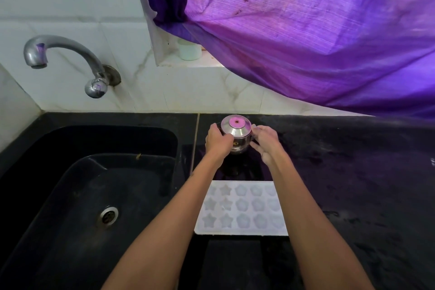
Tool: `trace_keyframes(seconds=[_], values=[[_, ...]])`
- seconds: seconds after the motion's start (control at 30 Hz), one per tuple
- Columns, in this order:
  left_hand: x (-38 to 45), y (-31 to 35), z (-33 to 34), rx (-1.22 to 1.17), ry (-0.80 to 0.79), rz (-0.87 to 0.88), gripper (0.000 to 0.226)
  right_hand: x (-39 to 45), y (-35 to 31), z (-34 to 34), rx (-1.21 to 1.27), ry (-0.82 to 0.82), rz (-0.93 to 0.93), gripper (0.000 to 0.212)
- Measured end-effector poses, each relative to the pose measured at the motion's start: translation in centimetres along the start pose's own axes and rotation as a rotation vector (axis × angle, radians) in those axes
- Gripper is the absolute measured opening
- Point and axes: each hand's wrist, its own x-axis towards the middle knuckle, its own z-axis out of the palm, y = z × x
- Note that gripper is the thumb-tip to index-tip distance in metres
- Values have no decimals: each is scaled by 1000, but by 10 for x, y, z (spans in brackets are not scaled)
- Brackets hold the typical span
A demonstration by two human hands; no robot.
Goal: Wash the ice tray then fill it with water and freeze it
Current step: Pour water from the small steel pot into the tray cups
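Ice tray point(240, 209) lay at 6 o'clock of the steel pot point(236, 135), looking soft and light; your left hand point(217, 140) gripped the pot, your right hand point(266, 141) touched it with fingers loose.

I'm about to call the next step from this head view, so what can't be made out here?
- Steel pot: lid on, contents hidden.
- Left hand: fingers behind the pot, grip partly hidden.
- Right hand: fingertips at the pot, grip unclear.
- Ice tray: both ends covered by forearms; water inside unclear.
- Tap: no stream seen; handle position unreadable.
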Motion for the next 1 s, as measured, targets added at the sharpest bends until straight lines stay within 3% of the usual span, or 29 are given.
trace_keyframes(seconds=[0.3,0.53,0.73,0.87,1.0], values=[[10,5,4,-9,5,-71,45,12,0,3,-13,3,34,6],[8,6,4,-26,5,-92,35,13,0,3,-41,-8,28,12],[1,11,-4,-15,-8,-90,43,9,-12,-4,-71,-48,37,4],[-12,10,-16,-39,-15,-48,54,-5,-21,-22,-112,32,-28,5],[-32,-8,-36,-6,35,7,55,-21,-12,-54,-244,174,-128,20]])
